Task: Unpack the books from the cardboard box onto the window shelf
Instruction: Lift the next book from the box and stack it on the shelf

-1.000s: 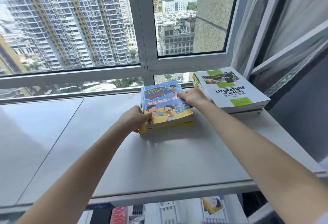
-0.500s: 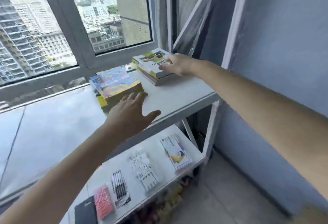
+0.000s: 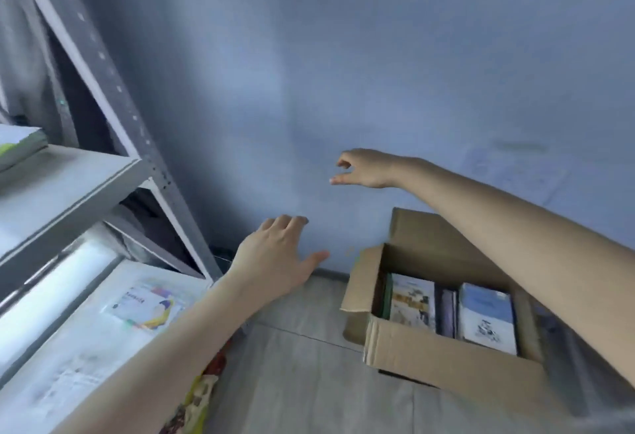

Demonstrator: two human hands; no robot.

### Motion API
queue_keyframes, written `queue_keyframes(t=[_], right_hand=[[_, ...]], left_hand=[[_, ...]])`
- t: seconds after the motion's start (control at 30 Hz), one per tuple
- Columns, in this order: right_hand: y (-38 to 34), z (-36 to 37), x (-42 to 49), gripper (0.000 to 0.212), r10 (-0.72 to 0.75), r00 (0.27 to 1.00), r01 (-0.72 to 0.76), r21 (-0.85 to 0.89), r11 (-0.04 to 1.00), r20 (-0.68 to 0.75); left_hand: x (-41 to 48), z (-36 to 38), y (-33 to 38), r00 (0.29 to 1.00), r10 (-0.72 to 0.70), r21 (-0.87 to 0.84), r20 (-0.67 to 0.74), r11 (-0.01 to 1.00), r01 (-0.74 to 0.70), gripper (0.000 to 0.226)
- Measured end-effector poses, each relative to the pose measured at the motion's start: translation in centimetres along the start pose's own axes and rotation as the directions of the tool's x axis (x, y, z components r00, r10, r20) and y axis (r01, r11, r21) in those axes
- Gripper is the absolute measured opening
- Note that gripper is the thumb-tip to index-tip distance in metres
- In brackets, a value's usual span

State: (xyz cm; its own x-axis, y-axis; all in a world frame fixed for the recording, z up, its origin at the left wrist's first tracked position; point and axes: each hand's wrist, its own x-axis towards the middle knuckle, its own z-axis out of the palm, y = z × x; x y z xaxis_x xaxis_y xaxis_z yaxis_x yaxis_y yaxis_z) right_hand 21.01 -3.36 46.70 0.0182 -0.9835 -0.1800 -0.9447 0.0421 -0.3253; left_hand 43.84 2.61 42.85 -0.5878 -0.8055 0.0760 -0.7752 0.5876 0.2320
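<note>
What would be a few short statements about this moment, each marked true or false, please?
1. The cardboard box is open and has books inside. True.
2. The right hand grips a book. False: it holds nothing and hangs in the air in front of the wall.
3. The left hand is empty, with its fingers spread. True.
4. The cardboard box sits on a table. False: it sits on the floor.
</note>
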Motion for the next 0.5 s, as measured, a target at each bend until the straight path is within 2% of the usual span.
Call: queue_keyframes(t=[0.13, 0.27, 0.37, 0.5], right_hand=[[13.3, 0.6, -4.1, 0.065, 0.145, 0.989, -0.148, 0.065, 0.987, 0.041], [25.9, 3.1, -6.1, 0.061, 0.248, 0.964, -0.257, 0.107, 0.96, 0.095], [32.9, 5.6, -7.0, 0.061, 0.313, 0.936, -0.337, 0.149, 0.93, 0.164], [39.7, 9.2, -6.6, 0.063, 0.377, 0.899, -0.42, 0.191, 0.887, 0.222]], left_hand=[[5.5, 5.9, 8.3, 0.988, 0.083, -0.015, 0.134, 0.997, -0.082, 0.067], [10.8, 13.8, 15.4, 0.96, 0.067, -0.022, 0.272, 0.998, -0.064, 0.067], [13.8, 18.7, 18.8, 0.929, 0.04, 0.007, 0.368, 0.999, -0.046, 0.069], [17.4, 24.5, 21.3, 0.912, 0.06, -0.002, 0.406, 0.998, -0.065, 0.065]])
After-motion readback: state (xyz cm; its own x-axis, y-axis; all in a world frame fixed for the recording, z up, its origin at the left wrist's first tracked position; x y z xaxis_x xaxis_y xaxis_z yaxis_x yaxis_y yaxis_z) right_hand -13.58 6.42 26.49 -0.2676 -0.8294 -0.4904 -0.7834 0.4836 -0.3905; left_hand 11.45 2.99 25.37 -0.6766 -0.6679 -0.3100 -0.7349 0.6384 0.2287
